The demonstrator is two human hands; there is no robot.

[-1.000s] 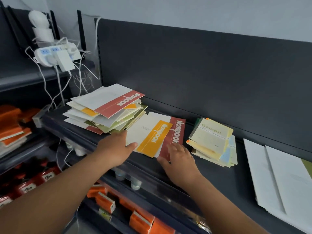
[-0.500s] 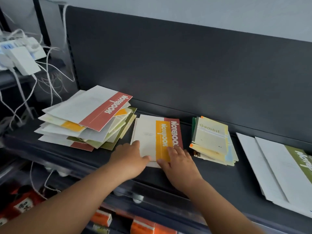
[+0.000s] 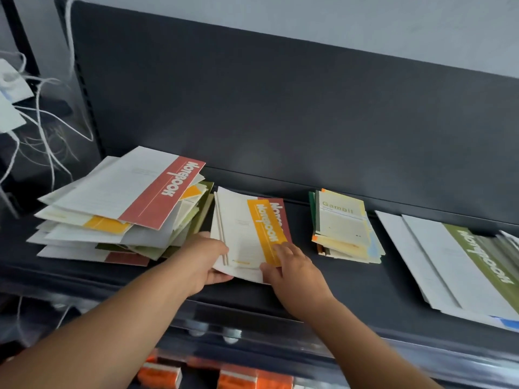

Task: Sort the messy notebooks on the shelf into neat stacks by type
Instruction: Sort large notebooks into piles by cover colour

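Nearest the camera, below the working level, orange boxes point(image 3: 160, 374) sit on a lower shelf behind a clear strip point(image 3: 252, 327) that runs along the front edge. Both bare forearms reach up over that edge onto the dark shelf point(image 3: 365, 284). The left hand point(image 3: 202, 259) grips the near left corner of a small stack point(image 3: 238, 273), with its fingers curled at the stack's left side and its thumb along the near edge, which looks slightly lifted. The right hand point(image 3: 292, 268) lies on top at the near right corner, fingertips and thumb pressing on the cover rather than wrapping it (whether any finger slips beneath cannot be told). The top of this stack is a yellow-banded notebook point(image 3: 241, 228), and a red-banded notebook point(image 3: 282, 217) peeks out on its right from underneath. Just left of the stack sprawls the messy pile point(image 3: 112, 228) — fanned covers at mixed angles, with a large red-banded cover on top. Right of the hands and apart from them sits the Gambit stack point(image 3: 342, 228), smaller and roughly squared. Further right lie the large notebooks point(image 3: 449, 262), overlapped, one with a green band. Behind everything rises the dark back panel point(image 3: 280, 108) — and white cables point(image 3: 42, 113) hang at the far left.
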